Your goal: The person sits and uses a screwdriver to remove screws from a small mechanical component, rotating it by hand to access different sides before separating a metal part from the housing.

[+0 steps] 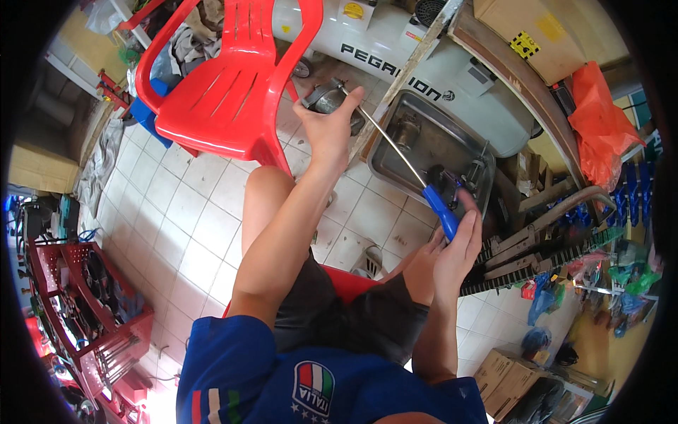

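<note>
The left hand (329, 133) is curled around a rounded grey metal part (327, 101), its thumb raised beside the tip end of a long-shafted screwdriver (388, 141), which lies against or just beside the part; exactly where the tip sits is too small to tell. The right hand (458, 253) is partly closed about the rear of the screwdriver's blue handle (439, 210), with one finger reaching forward, blurred. The shaft slants between the two hands, passing over a rectangular metal tray (376, 161) that holds a cylindrical metal piece (406, 132) and some dark parts. Beyond the tray lies a white tank (395, 53), and to the left of it stands a red plastic chair (212, 106) on the tiled floor (187, 205). Farther out, an orange-red plastic bag (600, 116) hangs at the right, and cardboard boxes (496, 381) sit at lower right.
</note>
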Demonstrator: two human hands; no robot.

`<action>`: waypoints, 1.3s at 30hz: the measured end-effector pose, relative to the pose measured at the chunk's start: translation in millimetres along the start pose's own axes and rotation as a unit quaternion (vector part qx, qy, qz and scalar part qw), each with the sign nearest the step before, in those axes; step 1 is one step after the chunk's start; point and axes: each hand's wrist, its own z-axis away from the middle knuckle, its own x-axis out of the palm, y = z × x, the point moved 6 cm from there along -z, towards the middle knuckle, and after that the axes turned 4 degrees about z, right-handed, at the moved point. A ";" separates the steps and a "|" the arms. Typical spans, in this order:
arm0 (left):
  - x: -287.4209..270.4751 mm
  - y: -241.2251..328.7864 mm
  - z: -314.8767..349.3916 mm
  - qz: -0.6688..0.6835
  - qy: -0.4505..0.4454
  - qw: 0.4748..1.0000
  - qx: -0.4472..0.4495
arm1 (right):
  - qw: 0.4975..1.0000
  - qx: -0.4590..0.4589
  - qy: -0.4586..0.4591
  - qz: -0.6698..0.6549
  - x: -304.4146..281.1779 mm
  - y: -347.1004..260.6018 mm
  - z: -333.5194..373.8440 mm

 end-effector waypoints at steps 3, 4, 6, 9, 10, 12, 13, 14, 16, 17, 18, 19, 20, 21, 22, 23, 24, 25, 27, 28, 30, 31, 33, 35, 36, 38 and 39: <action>0.5 3.3 -0.3 0.004 0.005 1.000 0.007 | 0.992 0.029 -0.033 0.119 -3.4 14.1 -4.4; 1.1 5.7 0.7 0.009 0.010 1.000 -0.001 | 0.993 -0.046 -0.012 0.106 0.0 8.1 -3.5; -1.9 4.8 0.2 0.014 0.024 0.999 -0.020 | 0.977 -0.197 0.027 0.076 11.1 -6.6 4.0; -6.6 1.1 -4.6 0.014 0.036 0.999 -0.036 | 0.974 -0.210 0.024 0.085 6.8 -13.5 7.9; -5.2 1.5 -4.7 0.016 0.031 0.999 -0.032 | 0.977 -0.205 0.027 0.062 6.0 -13.2 8.5; -3.9 3.2 -5.3 0.015 0.023 0.999 -0.015 | 0.986 -0.134 0.000 0.096 6.4 -12.9 2.7; -3.8 3.5 -6.0 0.013 0.021 1.000 -0.004 | 0.995 -0.050 -0.034 0.084 9.0 -11.6 -0.5; -3.7 4.0 -6.9 0.012 0.019 1.000 0.008 | 0.995 0.033 -0.069 0.071 13.0 -6.5 -1.5; -4.3 2.4 -8.0 -0.005 0.011 1.000 0.016 | 0.997 0.005 -0.021 0.079 10.8 -2.3 -2.0; -4.9 1.8 -8.9 -0.014 0.007 1.000 0.020 | 0.995 -0.040 -0.003 0.096 7.5 5.0 -4.5; -5.8 3.1 -8.5 -0.011 0.016 1.000 0.010 | 0.990 -0.083 0.015 0.110 6.1 5.8 -5.2; -6.2 5.6 -8.2 -0.008 0.024 1.000 -0.001 | 0.982 -0.138 0.023 0.128 7.6 1.9 -4.3; -7.2 6.1 -7.6 -0.005 0.033 0.999 -0.012 | 0.970 -0.192 0.032 0.145 12.2 -5.0 -3.3; -8.6 6.8 -8.5 -0.004 0.032 0.999 -0.015 | 0.964 -0.218 0.037 0.148 14.3 -9.9 -2.4; -10.0 6.9 -9.3 -0.003 0.031 0.999 -0.018 | 0.957 -0.244 0.043 0.153 15.6 -14.6 -0.8; -11.0 7.3 -9.9 -0.002 0.030 0.999 -0.021 | 0.959 -0.239 0.045 0.145 14.4 -16.4 0.1; -9.9 8.0 -8.7 -0.002 0.027 0.999 -0.024 | 0.972 -0.201 0.036 0.119 12.4 -14.4 -0.3; -7.6 9.0 -6.5 -0.002 0.023 0.999 -0.027 | 0.982 -0.163 0.029 0.092 10.7 -12.4 -0.6; -3.8 8.3 -3.6 0.003 0.015 1.000 -0.021 | 1.000 -0.019 -0.009 0.001 8.3 -1.6 -0.9; -2.2 7.1 -2.6 0.009 0.009 1.000 -0.012 | 0.999 0.023 -0.023 -0.020 6.0 2.1 -2.8; -2.5 5.1 -3.4 0.017 0.011 1.000 -0.004 | 0.995 0.072 -0.033 -0.060 2.6 10.1 -6.7; -3.0 3.7 -4.9 0.019 0.018 1.000 -0.005 | 0.994 0.079 -0.026 -0.078 3.1 13.3 -7.3; -4.4 3.3 -6.0 0.019 0.028 0.999 -0.012 | 0.988 -0.127 0.003 0.088 6.4 -6.6 -4.3; -5.9 6.0 -5.9 0.013 0.034 0.999 -0.023 | 0.959 -0.245 0.036 0.137 13.0 -15.1 2.0; -5.1 7.0 -4.9 0.012 0.028 0.999 -0.024 | 0.957 -0.263 0.054 0.108 15.8 -16.2 2.7; -2.4 6.5 -2.4 0.010 0.015 0.999 -0.026 | 0.978 -0.198 0.053 0.039 12.0 -8.3 1.1; -1.6 7.1 -1.7 0.009 0.010 1.000 -0.012 | 0.993 -0.113 0.032 -0.002 7.8 -0.5 2.7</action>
